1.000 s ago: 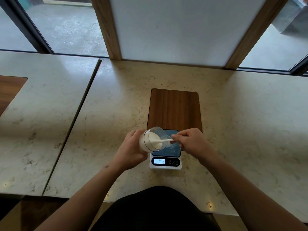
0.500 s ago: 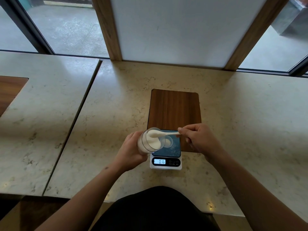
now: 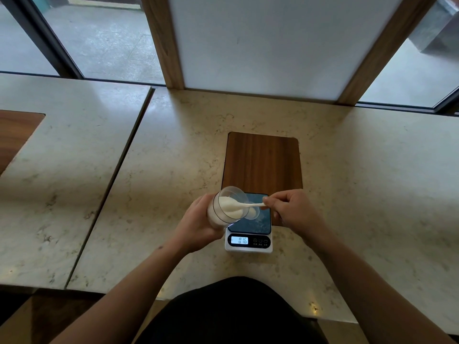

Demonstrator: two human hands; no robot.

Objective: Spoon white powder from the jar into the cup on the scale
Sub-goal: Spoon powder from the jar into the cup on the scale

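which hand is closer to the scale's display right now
Left. The left hand, holding the tilted jar, sits right beside the display, at its upper left. The right hand, pinching the spoon, is farther off, up to its right.

A pale marbled counter (image 3: 360, 184) runs left to right below a window. A dark seam (image 3: 111, 184) splits it into a left slab and a wider right slab. A dark wood panel (image 3: 262, 162) is inset in the right slab, near its middle. A small scale (image 3: 248, 240) sits on the counter, overlapping the panel's near edge. Another wood inset (image 3: 15, 135) shows at far left.
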